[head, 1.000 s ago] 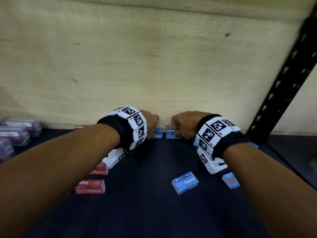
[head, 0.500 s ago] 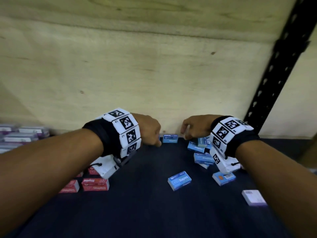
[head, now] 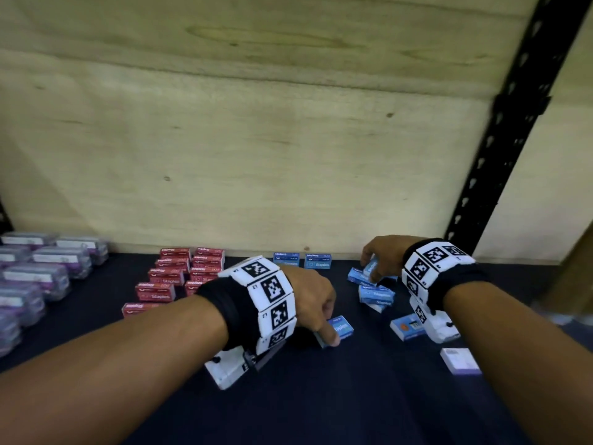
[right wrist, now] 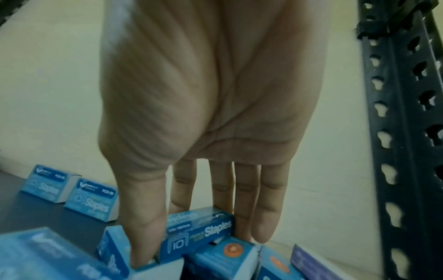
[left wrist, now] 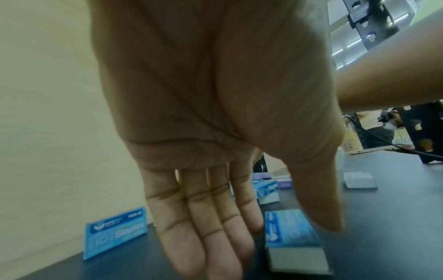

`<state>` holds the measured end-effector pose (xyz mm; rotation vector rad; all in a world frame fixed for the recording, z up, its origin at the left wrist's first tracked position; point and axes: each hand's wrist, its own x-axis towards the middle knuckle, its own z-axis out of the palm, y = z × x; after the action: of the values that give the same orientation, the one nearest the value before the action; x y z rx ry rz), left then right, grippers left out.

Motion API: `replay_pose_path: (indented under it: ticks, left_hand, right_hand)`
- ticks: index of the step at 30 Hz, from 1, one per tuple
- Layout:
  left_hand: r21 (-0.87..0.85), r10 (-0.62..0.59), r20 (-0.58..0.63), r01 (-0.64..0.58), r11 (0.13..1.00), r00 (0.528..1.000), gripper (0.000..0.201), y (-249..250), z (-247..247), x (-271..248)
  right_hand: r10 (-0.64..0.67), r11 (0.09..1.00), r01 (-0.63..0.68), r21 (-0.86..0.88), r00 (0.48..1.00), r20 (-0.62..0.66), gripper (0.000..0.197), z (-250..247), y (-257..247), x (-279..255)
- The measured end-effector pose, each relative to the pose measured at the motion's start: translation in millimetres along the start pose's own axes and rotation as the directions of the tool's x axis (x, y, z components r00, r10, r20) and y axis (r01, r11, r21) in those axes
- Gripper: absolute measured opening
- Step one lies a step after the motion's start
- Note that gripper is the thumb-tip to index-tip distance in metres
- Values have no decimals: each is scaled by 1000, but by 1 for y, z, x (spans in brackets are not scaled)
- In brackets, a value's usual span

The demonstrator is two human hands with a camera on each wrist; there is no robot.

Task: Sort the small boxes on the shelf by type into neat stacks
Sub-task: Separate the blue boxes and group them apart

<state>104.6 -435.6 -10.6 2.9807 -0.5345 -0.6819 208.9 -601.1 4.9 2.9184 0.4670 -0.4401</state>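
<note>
Left hand [head: 309,303] wide over lone box [head: 341,327], right hand [head: 382,255] pinching tilted box [right wrist: 199,229] amid blue pile [head: 376,295]

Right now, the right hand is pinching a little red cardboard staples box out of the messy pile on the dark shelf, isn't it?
Not red. The right hand pinches a little blue cardboard staples box out of the messy pile on the dark shelf. The right wrist view shows the blue box plainly in that hand's grip.
</note>
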Motion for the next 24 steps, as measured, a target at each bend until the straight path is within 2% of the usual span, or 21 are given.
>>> replay_pose_path:
  ticks: [2,7,9,13,18,24]
  left_hand:
    - [-8,12,-21,-12,1000,1000,47,2,3,-1]
    - [-10,64,-34,-64,998,997,36,0,2,1]
    - [-31,60,-46,-62,998,997,36,-6,-1,2]
    - [-43,-7,-74,4,999,997,41,-23,-7,1]
    - [-12,-83,-142,82,997,986,29,-48,-14,2]
    - [23,-193,-157,199,980,969,19,-65,-16,7]
  right_hand:
    - [-2,1000,2,-2,1000,-29,50,2,2,-1]
    - [-1,1000,3,12,995,-104,72,-2,5,-4]
    - [-26,999,28,21,993,-115,71,-6,6,-5]
    - [-115,992,121,36,985,-127,67,-14,2,-10]
    - [-246,967,248,56,968,-47,70,-16,-16,-15]
    - [-271,961,272,44,962,-42,59,-10,-42,-8]
